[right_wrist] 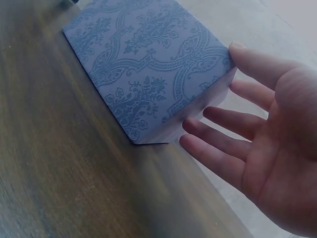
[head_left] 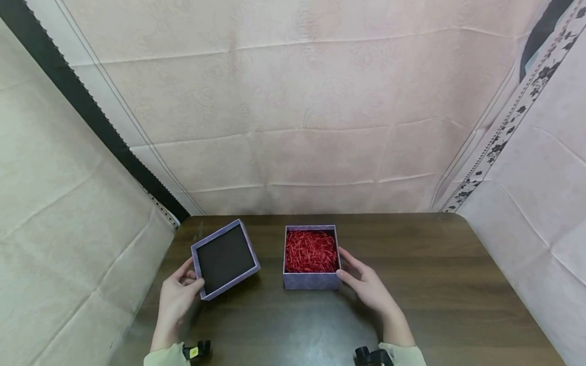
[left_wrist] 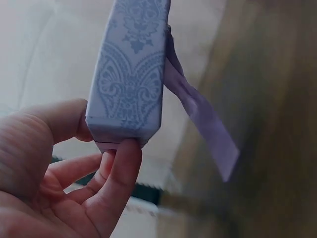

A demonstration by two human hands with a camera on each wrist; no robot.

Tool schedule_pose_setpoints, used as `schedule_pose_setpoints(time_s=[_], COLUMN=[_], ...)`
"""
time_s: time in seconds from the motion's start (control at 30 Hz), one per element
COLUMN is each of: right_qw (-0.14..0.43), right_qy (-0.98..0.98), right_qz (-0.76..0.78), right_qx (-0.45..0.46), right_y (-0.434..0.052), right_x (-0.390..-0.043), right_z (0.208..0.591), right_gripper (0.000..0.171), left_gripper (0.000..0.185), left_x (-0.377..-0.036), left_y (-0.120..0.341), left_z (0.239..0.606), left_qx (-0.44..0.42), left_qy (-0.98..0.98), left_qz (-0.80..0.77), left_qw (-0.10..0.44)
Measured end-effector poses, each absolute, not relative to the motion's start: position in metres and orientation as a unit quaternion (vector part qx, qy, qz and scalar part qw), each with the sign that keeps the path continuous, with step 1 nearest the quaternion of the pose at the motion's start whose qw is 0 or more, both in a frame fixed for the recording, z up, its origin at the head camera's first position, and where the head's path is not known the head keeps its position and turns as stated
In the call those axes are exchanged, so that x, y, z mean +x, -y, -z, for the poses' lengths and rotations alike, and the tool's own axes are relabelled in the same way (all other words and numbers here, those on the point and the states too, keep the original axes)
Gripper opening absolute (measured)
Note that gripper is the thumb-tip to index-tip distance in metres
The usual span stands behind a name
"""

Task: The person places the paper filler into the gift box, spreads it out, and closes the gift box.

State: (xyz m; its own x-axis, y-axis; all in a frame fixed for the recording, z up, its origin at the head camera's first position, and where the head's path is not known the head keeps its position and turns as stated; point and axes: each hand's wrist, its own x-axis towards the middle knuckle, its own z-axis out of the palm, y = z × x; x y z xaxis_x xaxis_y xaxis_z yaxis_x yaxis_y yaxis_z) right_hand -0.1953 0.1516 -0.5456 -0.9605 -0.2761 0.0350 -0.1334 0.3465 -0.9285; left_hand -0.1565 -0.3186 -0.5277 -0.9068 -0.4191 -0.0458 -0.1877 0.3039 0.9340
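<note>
Lid [head_left: 225, 259] tilted, hollow up, pinched by left hand [head_left: 176, 295]; right hand [head_left: 368, 285] fingers spread against box [head_left: 311, 259].

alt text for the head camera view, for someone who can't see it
A left hand holds a tilted lilac box lid beside an open lilac box of red paper shreds, steadied by the right hand, on a dark wooden table.

Dark wood table [head_left: 435, 284]; purple box [head_left: 311, 280] w/ red shred [head_left: 311, 250] on it
</note>
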Motion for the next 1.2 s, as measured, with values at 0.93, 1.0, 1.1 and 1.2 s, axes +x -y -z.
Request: schedule_pose_setpoints(time_s=[0.93,1.0,1.1,1.2], right_qw=[-0.232,-0.240,-0.243,-0.254], right_qy=[-0.834,-0.829,-0.829,-0.824], right_qz=[0.448,0.449,0.448,0.452], right_qx=[-0.225,-0.232,-0.229,-0.228], right_y=[-0.149,-0.149,-0.150,-0.152], right_x=[-0.189,-0.187,-0.185,-0.184], right_z=[0.514,0.512,0.511,0.511], right_gripper=[0.089,0.085,0.076,0.069], left_gripper=[0.060,0.055,0.051,0.051], left_x=[-0.168,-0.168,-0.168,-0.170], left_y=[0.148,0.145,0.143,0.143], left_z=[0.483,0.485,0.486,0.487], left_qx=[-0.077,-0.081,-0.084,-0.089], left_qy=[0.829,0.831,0.834,0.835], left_qz=[0.552,0.550,0.545,0.543], left_qw=[0.031,0.023,0.021,0.020])
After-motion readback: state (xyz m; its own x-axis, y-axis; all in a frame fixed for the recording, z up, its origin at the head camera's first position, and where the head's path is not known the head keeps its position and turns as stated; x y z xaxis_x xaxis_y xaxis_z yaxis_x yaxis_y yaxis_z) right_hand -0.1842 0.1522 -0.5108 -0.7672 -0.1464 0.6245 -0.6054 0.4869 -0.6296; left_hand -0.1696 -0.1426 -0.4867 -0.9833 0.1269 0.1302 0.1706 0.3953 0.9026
